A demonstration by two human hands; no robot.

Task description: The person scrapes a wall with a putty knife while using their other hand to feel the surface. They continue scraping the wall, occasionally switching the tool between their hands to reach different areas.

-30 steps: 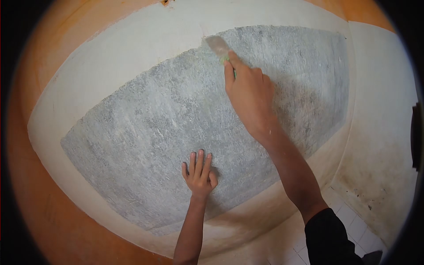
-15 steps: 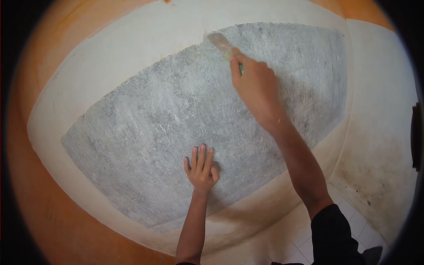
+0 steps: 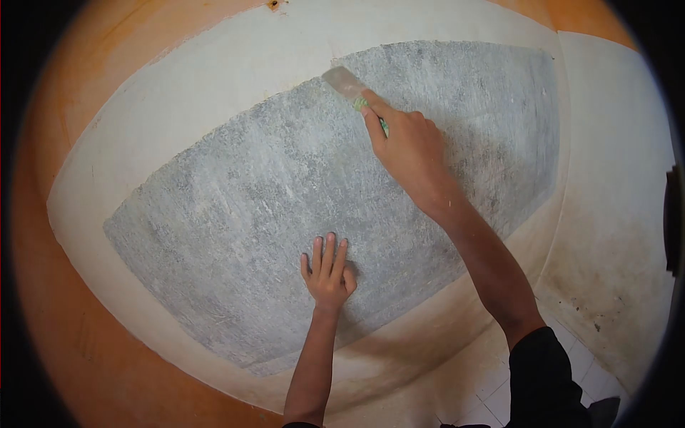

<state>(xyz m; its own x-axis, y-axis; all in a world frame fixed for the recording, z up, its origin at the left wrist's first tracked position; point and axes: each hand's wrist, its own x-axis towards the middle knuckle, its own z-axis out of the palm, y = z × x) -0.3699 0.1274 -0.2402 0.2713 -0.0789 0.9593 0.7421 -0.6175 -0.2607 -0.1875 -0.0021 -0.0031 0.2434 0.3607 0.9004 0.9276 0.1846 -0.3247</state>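
Observation:
My right hand point(image 3: 410, 146) is closed around the green-patterned handle of a putty knife point(image 3: 344, 83). The knife's flat metal blade, slightly blurred, lies at the upper edge of a rough grey patch point(image 3: 235, 228) on the wall, where the patch meets white paint. Lower down, my left hand point(image 3: 328, 277) rests against the grey patch with its fingers spread and holds nothing. Most of the knife's handle is hidden inside my right hand.
A white band of wall point(image 3: 164, 107) surrounds the grey patch, with orange paint point(image 3: 78, 307) beyond it. On the right, a stained white wall point(image 3: 614, 178) meets this one at a corner. White floor tiles point(image 3: 492, 392) show at the bottom.
My right hand and the putty knife have shifted a little left and down along the patch's upper edge. My left hand stays in place on the wall.

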